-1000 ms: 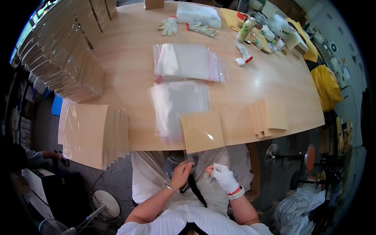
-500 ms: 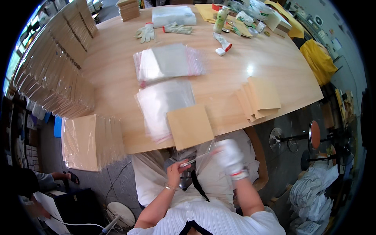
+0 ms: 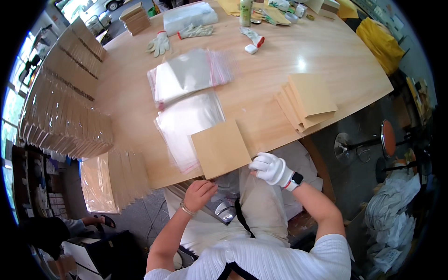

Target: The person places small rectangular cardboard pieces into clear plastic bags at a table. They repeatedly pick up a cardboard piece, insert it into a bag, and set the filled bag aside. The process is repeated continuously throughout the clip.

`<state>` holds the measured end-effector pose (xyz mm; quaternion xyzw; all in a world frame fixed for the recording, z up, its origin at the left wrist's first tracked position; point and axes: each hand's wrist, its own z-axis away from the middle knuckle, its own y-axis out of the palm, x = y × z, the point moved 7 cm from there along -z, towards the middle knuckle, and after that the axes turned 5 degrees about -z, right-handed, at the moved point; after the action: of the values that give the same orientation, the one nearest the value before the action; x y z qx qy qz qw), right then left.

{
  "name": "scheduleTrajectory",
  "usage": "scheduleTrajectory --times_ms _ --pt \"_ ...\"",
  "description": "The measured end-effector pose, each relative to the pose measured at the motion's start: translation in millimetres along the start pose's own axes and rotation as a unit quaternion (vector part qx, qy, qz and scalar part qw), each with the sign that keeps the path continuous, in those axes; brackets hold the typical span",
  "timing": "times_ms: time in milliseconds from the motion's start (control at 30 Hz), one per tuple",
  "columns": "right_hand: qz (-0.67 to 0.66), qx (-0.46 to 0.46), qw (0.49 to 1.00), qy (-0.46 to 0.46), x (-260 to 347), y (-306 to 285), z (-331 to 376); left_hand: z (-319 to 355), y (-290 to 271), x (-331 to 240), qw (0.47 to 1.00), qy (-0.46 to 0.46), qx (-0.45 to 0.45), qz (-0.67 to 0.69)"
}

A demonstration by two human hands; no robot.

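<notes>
A square brown cardboard piece (image 3: 221,148) lies at the table's front edge, partly over a pile of clear plastic bags (image 3: 186,114). My bare left hand (image 3: 199,193) is beside the cardboard's near left corner, fingers bent and pressed together. My right hand (image 3: 271,170), in a white glove with a red-trimmed cuff, is closed just off the near right corner. What either hand pinches, if anything, is hidden. Farther back is a second pile of clear bags (image 3: 186,77) with pinkish edge strips. Several brown cardboard pieces (image 3: 310,95) are stacked to the right.
Tall stacks of plastic-wrapped cardboard (image 3: 60,112) line the left side, with more wrapped pieces (image 3: 100,182) by the near left corner. Spare gloves (image 3: 158,44), a bottle (image 3: 246,13) and a white plastic bundle (image 3: 190,17) lie at the back. A stool (image 3: 387,136) stands right.
My hands have risen toward the table edge and the cardboard's near corners. The thin shiny strip between them no longer shows. My right hand is no longer blurred, and the view has shifted.
</notes>
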<state>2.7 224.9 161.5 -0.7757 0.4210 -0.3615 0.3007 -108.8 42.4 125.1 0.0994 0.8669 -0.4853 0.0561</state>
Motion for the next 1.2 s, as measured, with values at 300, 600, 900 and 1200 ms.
scheduleTrajectory --times_ms 300,600,900,1200 --pt "-0.222 0.050 0.912 0.342 -49 21 27 28 15 38 0.900 -0.386 -0.096 0.181" --pt "0.014 0.007 0.867 0.498 -45 31 26 35 31 56 0.836 -0.537 -0.013 0.118" --pt "-0.279 -0.118 0.787 0.537 -37 45 31 16 26 42 0.648 -0.589 -0.012 0.484" --pt "-0.400 -0.195 0.876 0.185 90 43 -163 36 -257 54 0.828 -0.518 -0.171 0.128"
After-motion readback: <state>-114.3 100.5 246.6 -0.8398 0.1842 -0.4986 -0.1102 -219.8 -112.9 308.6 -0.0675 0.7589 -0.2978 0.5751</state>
